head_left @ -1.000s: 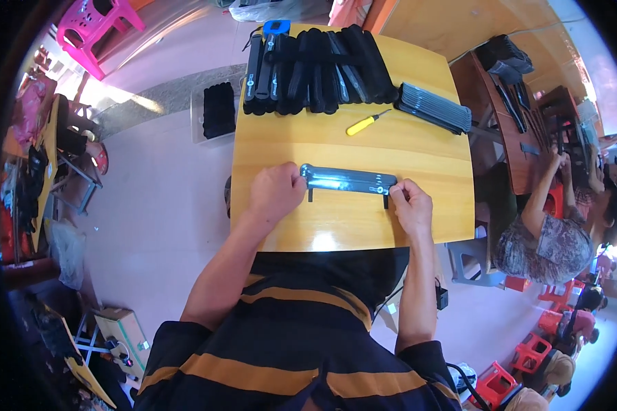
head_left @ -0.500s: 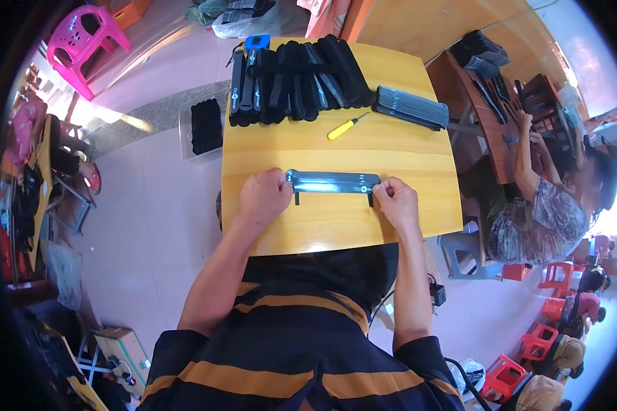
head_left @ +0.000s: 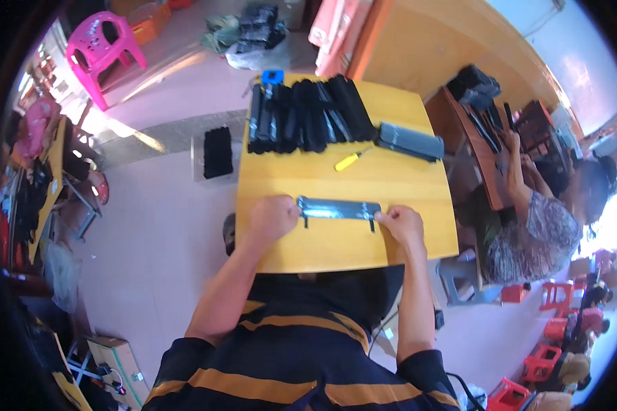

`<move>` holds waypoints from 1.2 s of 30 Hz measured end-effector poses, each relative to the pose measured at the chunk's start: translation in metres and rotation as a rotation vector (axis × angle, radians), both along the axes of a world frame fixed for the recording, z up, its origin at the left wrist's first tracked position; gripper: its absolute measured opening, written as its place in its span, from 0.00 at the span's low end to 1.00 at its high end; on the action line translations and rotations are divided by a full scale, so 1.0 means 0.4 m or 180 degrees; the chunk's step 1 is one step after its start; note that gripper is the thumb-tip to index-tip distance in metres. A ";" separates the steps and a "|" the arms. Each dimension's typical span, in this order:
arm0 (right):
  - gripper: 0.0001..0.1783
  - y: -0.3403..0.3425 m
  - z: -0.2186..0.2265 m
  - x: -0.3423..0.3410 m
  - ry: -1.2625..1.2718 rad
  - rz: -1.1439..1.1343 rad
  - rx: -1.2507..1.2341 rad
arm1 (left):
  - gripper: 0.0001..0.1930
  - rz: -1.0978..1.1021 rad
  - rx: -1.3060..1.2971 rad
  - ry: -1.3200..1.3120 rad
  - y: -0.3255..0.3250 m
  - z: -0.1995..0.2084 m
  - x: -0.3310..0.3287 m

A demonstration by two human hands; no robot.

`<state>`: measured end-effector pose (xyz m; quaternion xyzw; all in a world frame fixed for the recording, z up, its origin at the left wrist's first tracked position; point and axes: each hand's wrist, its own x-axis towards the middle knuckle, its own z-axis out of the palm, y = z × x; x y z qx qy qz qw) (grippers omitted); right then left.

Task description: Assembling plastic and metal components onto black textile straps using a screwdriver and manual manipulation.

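Observation:
A long flat grey metal piece point(head_left: 339, 209) lies across the near part of a small wooden table point(head_left: 391, 171). My left hand point(head_left: 273, 218) grips its left end. At the opposite end my right hand point(head_left: 400, 224) holds the piece. Two short legs stick down from the piece toward me.
A row of several long black parts point(head_left: 308, 116) fills the table's far edge, with a grey ribbed block point(head_left: 410, 141) at the far right and a yellow-handled screwdriver point(head_left: 349, 160) in between. Another person point(head_left: 548, 205) sits at a bench to the right. A pink chair point(head_left: 103, 51) stands far left.
Both hands stay on the ends of the metal piece; only the view has shifted slightly.

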<state>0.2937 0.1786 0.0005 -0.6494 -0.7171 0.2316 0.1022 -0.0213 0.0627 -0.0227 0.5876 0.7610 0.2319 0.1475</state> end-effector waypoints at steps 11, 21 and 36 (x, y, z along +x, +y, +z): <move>0.20 -0.070 -0.011 -0.313 0.0825 0.1023 0.1945 | 0.15 0.0029 0.0857 -0.1445 -0.043 -0.030 -0.015; 0.34 -0.015 -0.099 -0.381 -0.0253 0.1072 0.1777 | 0.11 -0.0029 0.0956 -0.1095 -0.058 0.012 0.001; 0.31 0.071 -0.128 -0.043 -0.0852 -0.0070 0.1609 | 0.12 -0.0071 0.0847 -0.1156 -0.061 0.005 0.004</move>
